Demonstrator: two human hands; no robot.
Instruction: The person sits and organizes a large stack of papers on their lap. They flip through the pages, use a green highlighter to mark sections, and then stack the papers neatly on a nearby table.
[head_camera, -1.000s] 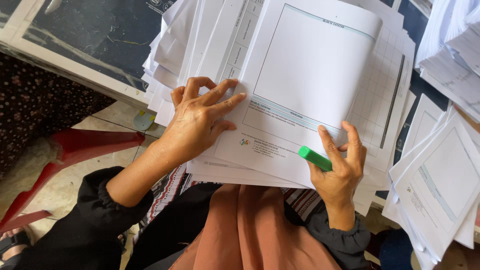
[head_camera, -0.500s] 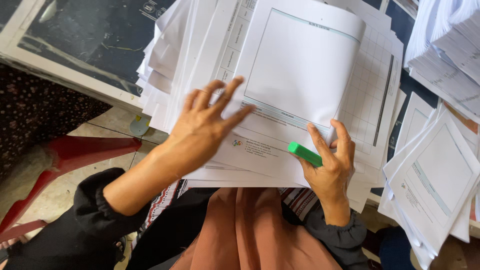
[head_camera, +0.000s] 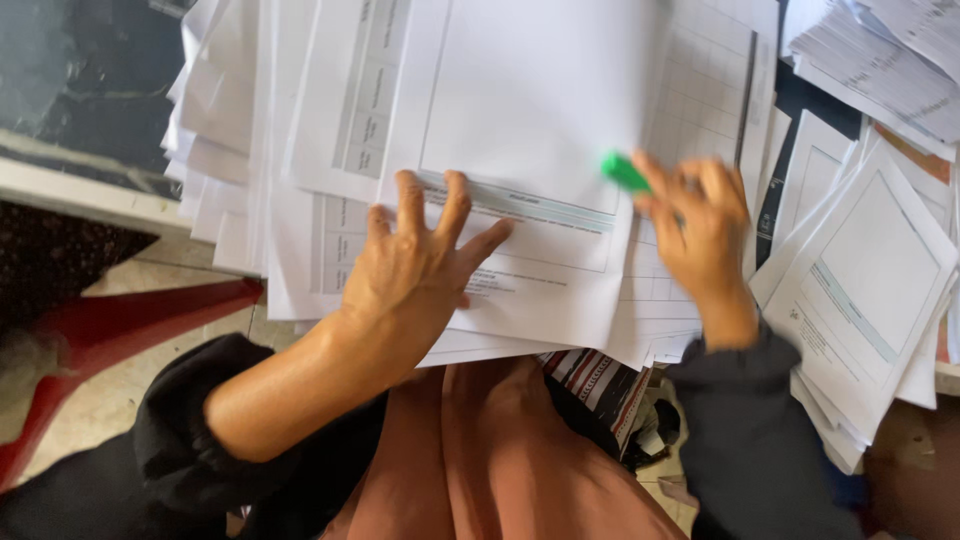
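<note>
In the head camera's downward view, the left hand (head_camera: 420, 270) lies flat on a tall, untidy heap of white printed paper sheets (head_camera: 300, 130) that fills the upper middle of the picture. Its fingers are spread wide apart and pressed onto the top white sheet with a thin teal band (head_camera: 530, 150), gripping nothing; the fingertips point toward twelve and one o'clock, and the thumb reaches out toward two o'clock along the teal band. The bare forearm runs back toward seven o'clock into a pushed-up black sleeve (head_camera: 180, 440).

At three o'clock from the left hand, the right hand (head_camera: 700, 230) is blurred. Its fingers are curled together and closed round a small bright green marker (head_camera: 625, 172), whose free end sticks out toward ten o'clock, over the right edge of the top sheet. This hand rests on the gridded pages lying under that sheet. Its wrist leads down toward five o'clock into a dark grey sleeve (head_camera: 745, 440).

A second, smaller pile of white forms with teal lines (head_camera: 860, 290) sits just beside the right hand at three o'clock, and more loose sheets lie at one o'clock in the corner. Below the hands, at six o'clock, a rust-orange cloth (head_camera: 500, 460) covers the person's lap. A red plastic chair (head_camera: 110, 330) stands at nine o'clock on a pale tiled floor (head_camera: 100, 400).
</note>
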